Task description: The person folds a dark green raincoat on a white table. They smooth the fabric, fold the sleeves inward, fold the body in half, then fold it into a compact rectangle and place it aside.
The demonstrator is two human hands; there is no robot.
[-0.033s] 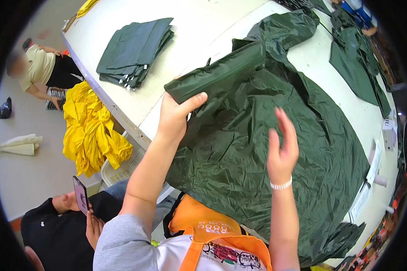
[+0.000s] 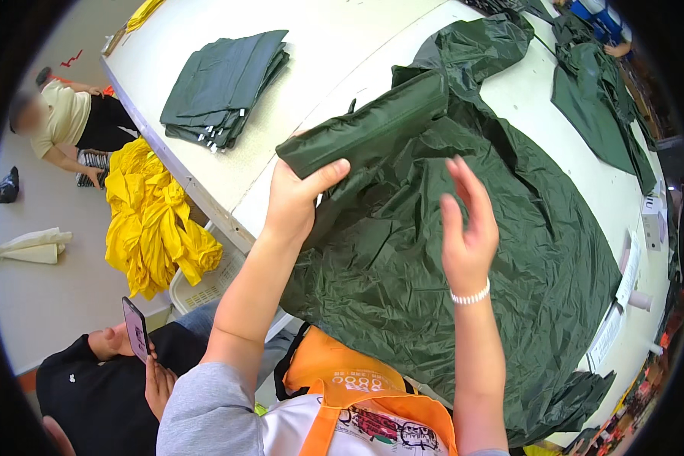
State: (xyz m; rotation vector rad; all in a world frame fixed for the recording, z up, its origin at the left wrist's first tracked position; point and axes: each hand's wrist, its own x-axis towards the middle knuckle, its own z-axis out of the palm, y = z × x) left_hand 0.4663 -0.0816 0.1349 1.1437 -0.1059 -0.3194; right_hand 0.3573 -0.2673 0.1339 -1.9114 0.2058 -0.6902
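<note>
Dark green sheet [image 2: 433, 304] lying crumpled over the near part of the white table [image 2: 349, 38], its folded band [image 2: 372, 125] slanting toward the table's left edge; left hand [image 2: 300, 186] gripping the left end of this band, thumb on top, the other fingers hidden beneath; right hand [image 2: 470, 235] open over the sheet, thumb apart from the fingers, grasping nothing, contact not discernible; folded green stack [image 2: 224, 83] on the table's far left part; yellow heap [image 2: 148, 220] just beside the table's left edge.
</note>
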